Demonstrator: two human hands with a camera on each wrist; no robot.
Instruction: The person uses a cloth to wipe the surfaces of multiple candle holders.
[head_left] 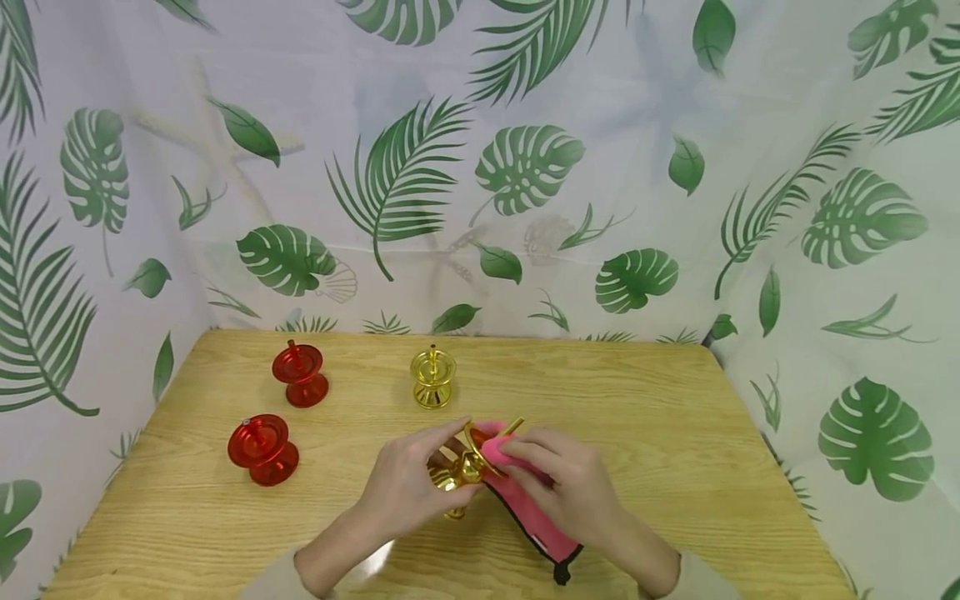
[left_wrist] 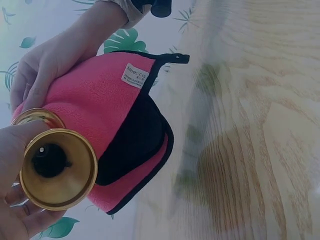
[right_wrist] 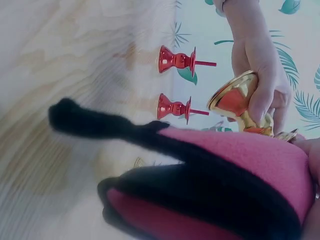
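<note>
My left hand (head_left: 408, 482) grips a shiny gold candle holder (head_left: 471, 468) around its stem, tilted and raised off the table. Its dish with a thin spike leans toward my right hand (head_left: 576, 487), which pinches a pink cloth (head_left: 542, 527) with black edging against the dish. The left wrist view shows the hollow underside of the holder's base (left_wrist: 82, 167) and a white label (left_wrist: 135, 75) on the cloth (left_wrist: 105, 95). Seen from the right wrist, the cloth (right_wrist: 240, 150) hangs across the front and hides part of the dish.
Two red candle holders (head_left: 303, 377) stand upright on the left of the wooden table (head_left: 615, 400), one nearer than the other. Another gold candle holder (head_left: 432, 379) stands behind my hands. A leaf-patterned white curtain (head_left: 465, 83) encloses the table's back and sides.
</note>
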